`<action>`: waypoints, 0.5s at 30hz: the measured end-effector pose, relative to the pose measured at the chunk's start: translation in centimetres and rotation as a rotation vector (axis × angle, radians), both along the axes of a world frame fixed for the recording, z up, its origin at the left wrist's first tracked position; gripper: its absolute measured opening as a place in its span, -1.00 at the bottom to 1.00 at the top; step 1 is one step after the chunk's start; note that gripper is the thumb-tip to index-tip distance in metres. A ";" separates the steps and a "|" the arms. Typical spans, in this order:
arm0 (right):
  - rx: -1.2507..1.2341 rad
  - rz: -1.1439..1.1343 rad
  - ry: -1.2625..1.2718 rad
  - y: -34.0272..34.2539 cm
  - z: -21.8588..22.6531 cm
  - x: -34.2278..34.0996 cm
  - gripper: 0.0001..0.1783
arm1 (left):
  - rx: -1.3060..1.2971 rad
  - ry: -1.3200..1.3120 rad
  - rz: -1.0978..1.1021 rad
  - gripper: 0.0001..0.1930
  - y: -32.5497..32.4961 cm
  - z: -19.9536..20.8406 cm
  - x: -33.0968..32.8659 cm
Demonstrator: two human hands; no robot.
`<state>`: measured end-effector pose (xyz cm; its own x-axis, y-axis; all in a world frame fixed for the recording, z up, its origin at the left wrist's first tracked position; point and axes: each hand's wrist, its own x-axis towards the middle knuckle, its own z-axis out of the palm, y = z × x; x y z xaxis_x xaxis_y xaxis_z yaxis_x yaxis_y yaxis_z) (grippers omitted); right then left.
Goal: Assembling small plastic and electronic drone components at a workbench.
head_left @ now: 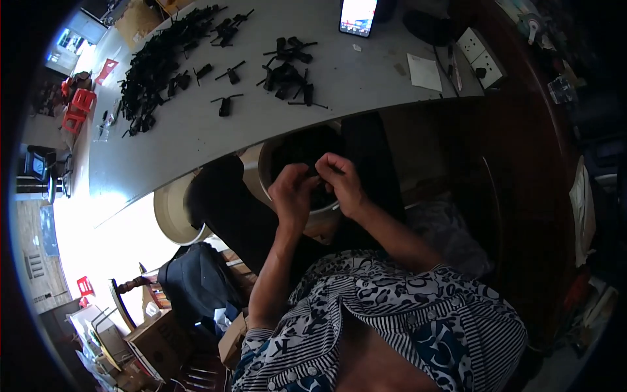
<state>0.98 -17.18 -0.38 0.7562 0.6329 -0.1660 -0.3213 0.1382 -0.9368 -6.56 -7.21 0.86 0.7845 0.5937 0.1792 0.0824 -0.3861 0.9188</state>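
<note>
Broadly, the grey table (pixel 196 134) lies beyond the grip; a round bucket (pixel 264 171) sits below; left hand (pixel 290 191) and right hand (pixel 344 181) nearly meet, fingertips drawn in, anything pinched too hidden to tell; beyond them, leftward, a lone black part (pixel 225 107) lies, thin bar crosswise, stubby body pointing toward the person.

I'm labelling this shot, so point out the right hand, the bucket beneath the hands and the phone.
Right hand (pixel 343 181): head view, middle of hand.
Bucket (pixel 262 168): head view, left rim.
Phone (pixel 357 16): head view, lit screen.
</note>
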 end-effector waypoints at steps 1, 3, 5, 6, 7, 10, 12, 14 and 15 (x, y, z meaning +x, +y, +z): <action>0.015 -0.021 0.055 -0.4 -0.5 0.0 -0.82 | 0.110 -0.047 -0.008 -0.83 -0.4 0.0 0.4; 0.013 -0.027 0.153 0.2 -0.2 -0.1 -0.80 | 0.220 -0.074 0.018 -0.82 -0.6 0.0 0.2; 0.060 -0.001 0.127 0.2 -0.4 -0.1 -0.79 | 0.319 -0.098 0.036 -0.82 -0.9 0.1 0.2; 0.088 0.041 0.128 0.3 -0.5 0.3 -0.78 | 0.346 -0.109 0.047 -0.81 -1.0 0.3 0.2; 0.095 0.034 0.117 0.4 -0.6 0.4 -0.78 | 0.369 -0.109 0.061 -0.81 -1.1 0.5 0.0; 0.103 0.081 0.051 0.7 -0.7 0.7 -0.76 | 0.347 -0.152 0.069 -0.81 -0.9 0.4 0.2; 0.109 0.088 0.160 0.7 -0.6 0.8 -0.74 | 0.237 -0.072 0.027 -0.80 -0.3 1.0 0.4; 0.137 0.059 0.203 0.8 -0.5 1.3 -0.73 | 0.124 0.009 -0.015 -0.78 0.5 1.3 0.7; 0.161 0.030 0.251 0.8 -0.5 1.6 -0.72 | -0.155 0.001 -0.082 -0.76 1.1 1.4 1.3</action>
<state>2.61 -16.39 -0.87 0.6845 0.6880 -0.2411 -0.5467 0.2656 -0.7941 -5.29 -6.16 2.25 0.8316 0.5482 0.0892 0.0577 -0.2451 0.9678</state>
